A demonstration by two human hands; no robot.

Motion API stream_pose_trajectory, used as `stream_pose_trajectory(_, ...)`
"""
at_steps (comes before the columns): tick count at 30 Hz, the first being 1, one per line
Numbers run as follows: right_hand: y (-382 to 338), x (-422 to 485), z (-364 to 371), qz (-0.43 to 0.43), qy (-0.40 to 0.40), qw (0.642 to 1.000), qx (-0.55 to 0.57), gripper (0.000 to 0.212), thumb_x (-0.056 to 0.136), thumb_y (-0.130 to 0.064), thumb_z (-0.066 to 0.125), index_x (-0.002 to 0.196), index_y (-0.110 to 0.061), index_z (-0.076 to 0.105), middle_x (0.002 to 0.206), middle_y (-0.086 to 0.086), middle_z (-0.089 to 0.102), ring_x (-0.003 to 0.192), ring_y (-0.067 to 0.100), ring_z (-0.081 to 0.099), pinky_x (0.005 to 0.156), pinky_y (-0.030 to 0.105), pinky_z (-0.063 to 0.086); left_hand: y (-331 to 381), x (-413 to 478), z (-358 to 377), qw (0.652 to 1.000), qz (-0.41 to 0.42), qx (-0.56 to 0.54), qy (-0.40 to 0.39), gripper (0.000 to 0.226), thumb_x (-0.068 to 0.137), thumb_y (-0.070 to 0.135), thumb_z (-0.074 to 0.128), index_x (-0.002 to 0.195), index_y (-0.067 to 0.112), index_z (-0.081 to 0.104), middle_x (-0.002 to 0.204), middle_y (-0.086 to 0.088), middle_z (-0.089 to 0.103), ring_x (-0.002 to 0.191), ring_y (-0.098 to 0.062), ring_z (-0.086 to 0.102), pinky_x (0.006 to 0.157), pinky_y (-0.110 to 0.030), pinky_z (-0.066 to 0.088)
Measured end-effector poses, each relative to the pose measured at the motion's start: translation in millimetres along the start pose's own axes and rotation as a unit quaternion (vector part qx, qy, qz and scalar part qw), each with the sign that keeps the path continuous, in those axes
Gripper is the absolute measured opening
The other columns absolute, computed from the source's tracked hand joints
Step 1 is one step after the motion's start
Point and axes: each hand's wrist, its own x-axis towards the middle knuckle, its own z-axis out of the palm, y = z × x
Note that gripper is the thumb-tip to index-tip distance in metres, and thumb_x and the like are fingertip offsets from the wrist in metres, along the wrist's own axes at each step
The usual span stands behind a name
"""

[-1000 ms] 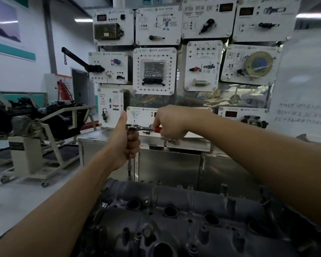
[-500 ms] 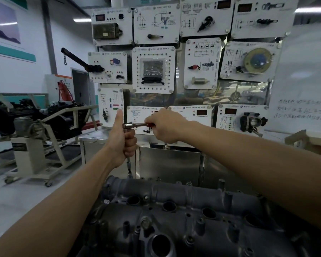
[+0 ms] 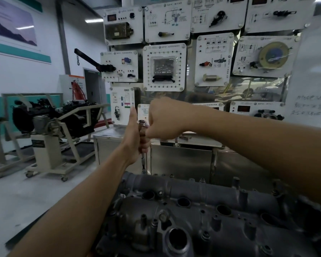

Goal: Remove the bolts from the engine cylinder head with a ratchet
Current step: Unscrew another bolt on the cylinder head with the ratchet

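Cylinder head [image 3: 193, 210]: dark grey casting in the foreground, lower centre to right, open round ports facing up

Ratchet [image 3: 141, 123]: chrome head shows between the two hands, above the far left corner of the casting; the handle is hidden inside the right fist

Extension bar [image 3: 142, 162]: runs down from the ratchet, upright, its socket end meeting the casting's far left corner; the bolt beneath cannot be made out

Left hand [image 3: 136, 140]: fingers curled round the upper bar, thumb pointing up

Right hand [image 3: 163, 119]: closed fist round the handle, just beside the left hand

Behind: steel cabinet [image 3: 182, 160], wall of white training panels [image 3: 164, 67], engine on a wheeled stand [image 3: 50, 119] at left
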Motion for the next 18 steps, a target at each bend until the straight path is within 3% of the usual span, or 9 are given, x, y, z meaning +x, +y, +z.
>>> stream_pose_trajectory(3,27.5,-3.2,-5.9,0.033,-0.045,0.997,-0.047,0.019,0.094,-0.026,0.063,0.101,-0.014,0.075,0.094,0.004,0.075,0.086,0.019,0.070,0.082,0.037,0.060,3.7,-2.8,-2.3,0.999,-0.016,-0.026,-0.032,0.073,0.083,0.091,0.017,0.054,0.025,0.030,0.052,0.004,0.025,0.046,-0.014,0.018,0.041,-0.025,0.021)
stream_pose_trajectory(4,37.1,-2.5,-5.8,0.046,-0.054,0.996,-0.050,0.022,0.094,-0.026,0.064,0.111,-0.017,0.076,0.103,0.003,0.075,0.090,0.018,0.072,0.086,0.038,0.059,4.2,-3.5,-0.8,0.999,-0.027,-0.028,-0.038,0.073,0.082,0.091,0.017,0.054,0.025,0.029,0.052,0.004,0.024,0.047,-0.014,0.018,0.041,-0.025,0.021)
stream_pose_trajectory(6,52.8,1.5,-2.4,0.060,-0.061,0.996,-0.025,0.027,0.095,-0.022,0.067,0.121,-0.019,0.073,0.108,0.002,0.074,0.080,0.017,0.074,0.084,0.038,0.060,5.6,-4.3,2.7,0.998,-0.034,-0.014,-0.049,0.074,0.082,0.092,0.014,0.055,0.024,0.028,0.052,0.004,0.023,0.047,-0.014,0.016,0.042,-0.026,0.018)
stream_pose_trajectory(8,63.8,10.9,6.9,0.072,-0.043,0.996,-0.011,0.032,0.094,-0.012,0.068,0.125,-0.018,0.071,0.111,0.003,0.072,0.073,0.016,0.073,0.081,0.037,0.061,5.5,-3.6,4.5,0.997,-0.038,-0.005,-0.063,0.075,0.080,0.092,0.013,0.055,0.023,0.026,0.050,0.004,0.021,0.047,-0.013,0.014,0.043,-0.027,0.015)
stream_pose_trajectory(11,72.6,32.7,28.0,0.071,0.035,0.997,-0.011,0.037,0.091,-0.001,0.063,0.120,-0.020,0.074,0.115,0.002,0.073,0.092,0.019,0.068,0.086,0.038,0.059,6.3,-3.7,5.4,0.996,-0.043,-0.003,-0.074,0.074,0.080,0.092,0.012,0.056,0.023,0.023,0.050,0.004,0.017,0.046,-0.013,0.012,0.044,-0.028,0.010)
stream_pose_trajectory(18,69.3,58.1,57.4,0.046,0.093,0.993,0.059,0.043,0.093,0.005,0.050,0.107,-0.025,0.078,0.099,0.003,0.074,0.089,0.026,0.066,0.080,0.045,0.057,8.0,-6.0,5.2,0.996,-0.052,-0.014,-0.068,0.073,0.082,0.091,0.012,0.061,0.022,0.018,0.051,0.003,0.014,0.047,-0.014,0.009,0.045,-0.027,0.009)
